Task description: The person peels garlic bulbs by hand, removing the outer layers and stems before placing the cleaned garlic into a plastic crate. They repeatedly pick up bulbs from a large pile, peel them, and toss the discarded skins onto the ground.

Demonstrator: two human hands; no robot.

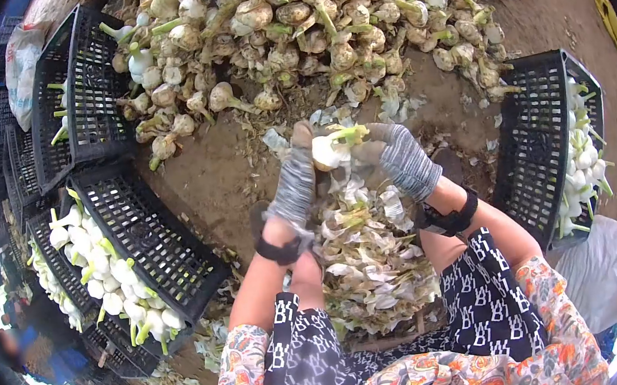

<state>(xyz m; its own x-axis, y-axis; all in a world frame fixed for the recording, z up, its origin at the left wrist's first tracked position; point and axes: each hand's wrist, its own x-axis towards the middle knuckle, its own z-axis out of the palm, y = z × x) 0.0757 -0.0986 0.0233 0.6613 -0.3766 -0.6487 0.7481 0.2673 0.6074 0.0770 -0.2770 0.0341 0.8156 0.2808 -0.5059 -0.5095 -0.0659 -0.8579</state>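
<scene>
Left hand: The left hand (295, 171), in a grey knitted covering, grasps a pale garlic bulb with a short yellow-green stem (329, 151), the bulb lying against its fingers.
Right hand: The right hand (401, 153), likewise covered in grey knit, meets the stem side of the bulb; motion blur hides whether its fingers are clenched there.
Garlic bulb: It sits between the two hands, above the ground, its stem pointing toward the right hand.
Lap: A mound of papery cream garlic skins (377, 269) lies between knees clad in black-and-white patterned fabric (306, 348), below the hands in the view.
Ground: Brown, bare-looking earth (196, 164) is scattered with dry scraps and flakes of skin.
Pile: A broad heap of soil-stained garlic with cut stems (302, 22) spreads beyond the hands.
Left crates: A tilted black slatted plastic crate (151, 236) holds clean white bulbs with green stems (106, 285); another black plastic crate (95, 80) stands beyond it.
Right crate: A black mesh-sided plastic crate (532, 147) carries more white bulbs, near a whitish woven sack (606, 262).
Room: Stacked dark crates line the left, where a person in blue (49, 351) appears, blurred, at the edge.
Bulb's look: Rounded and whitish, with a slightly brownish underside and a ragged stem end.
</scene>
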